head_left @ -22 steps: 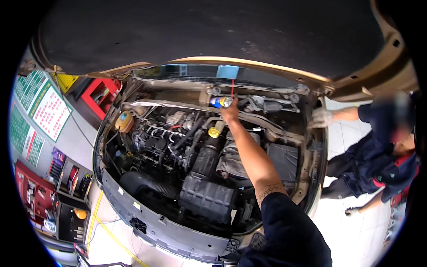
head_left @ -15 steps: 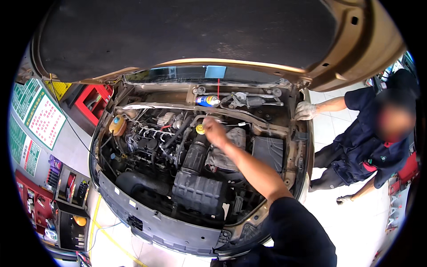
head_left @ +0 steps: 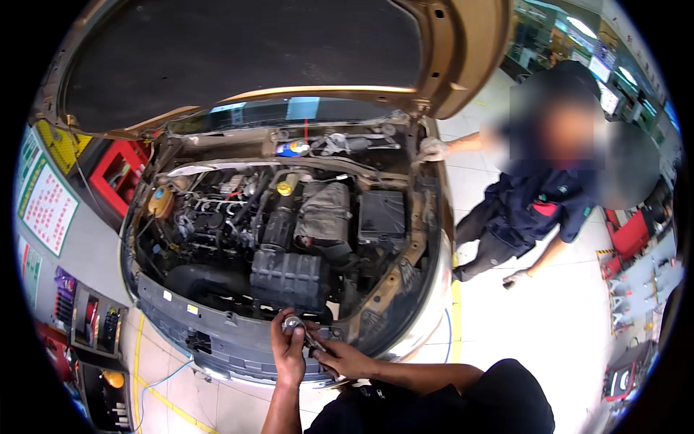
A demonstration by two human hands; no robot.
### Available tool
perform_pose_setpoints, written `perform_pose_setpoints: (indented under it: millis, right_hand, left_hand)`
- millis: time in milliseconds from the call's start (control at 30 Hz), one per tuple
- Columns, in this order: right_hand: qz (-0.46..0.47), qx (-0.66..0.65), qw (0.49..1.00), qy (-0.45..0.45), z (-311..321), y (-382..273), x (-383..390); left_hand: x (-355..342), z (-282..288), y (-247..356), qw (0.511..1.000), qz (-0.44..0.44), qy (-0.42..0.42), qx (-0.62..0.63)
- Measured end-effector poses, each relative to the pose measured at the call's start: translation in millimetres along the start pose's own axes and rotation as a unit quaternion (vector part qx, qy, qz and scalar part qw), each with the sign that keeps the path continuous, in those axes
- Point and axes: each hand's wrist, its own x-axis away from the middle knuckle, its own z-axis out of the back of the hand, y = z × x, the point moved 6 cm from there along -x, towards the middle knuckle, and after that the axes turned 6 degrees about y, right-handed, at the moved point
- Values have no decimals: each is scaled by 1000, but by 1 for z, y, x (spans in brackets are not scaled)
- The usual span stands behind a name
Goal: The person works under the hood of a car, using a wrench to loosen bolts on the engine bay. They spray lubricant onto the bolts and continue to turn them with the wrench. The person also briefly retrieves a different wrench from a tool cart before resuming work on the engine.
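Over the car's front edge, both my hands are on a ratchet wrench (head_left: 293, 323). My left hand (head_left: 288, 343) is closed around its round metal head, the thumb pressed against it. Gripping the handle end is my right hand (head_left: 340, 357), fingers wrapped round. Just beyond them lies the ribbed black air filter box (head_left: 289, 281) of the open engine bay. Farther in are a yellow oil filler cap (head_left: 285, 189), a grey cloth-like cover (head_left: 323, 212) and a black battery box (head_left: 382, 215).
The raised hood (head_left: 246, 50) hangs over the bay. A blue spray can (head_left: 293, 149) lies by the wiper linkage. At the right fender stands a co-worker (head_left: 538, 195), one gloved hand (head_left: 432, 150) on the car's edge. Tool shelves (head_left: 96, 322) stand at left.
My right hand has drawn back from near the yellow cap to the front edge. My left hand has come into view, and both now hold a ratchet wrench. The view has swung right.
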Motion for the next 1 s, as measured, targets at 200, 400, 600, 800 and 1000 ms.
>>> perform_pose_setpoints:
  millis: [200, 400, 600, 800, 1000]
  right_hand:
    - [-56, 101, 980, 161, 60, 15, 94]
    - [-89, 139, 954, 249, 130, 43, 139]
    - [4, 190, 955, 227, 188, 52, 141]
    - [-26, 217, 968, 123, 220, 11, 122]
    - [143, 536, 831, -40, 137, -100, 25]
  left_hand:
    - [29, -60, -56, 976, 141, -148, 74]
    - [37, -136, -100, 968, 148, -181, -87]
    - [-2, -168, -61, 802, -250, -159, -520]
    - [-19, -175, -98, 914, 44, -109, -388]
    - [-58, -93, -78, 939, 47, 174, -292]
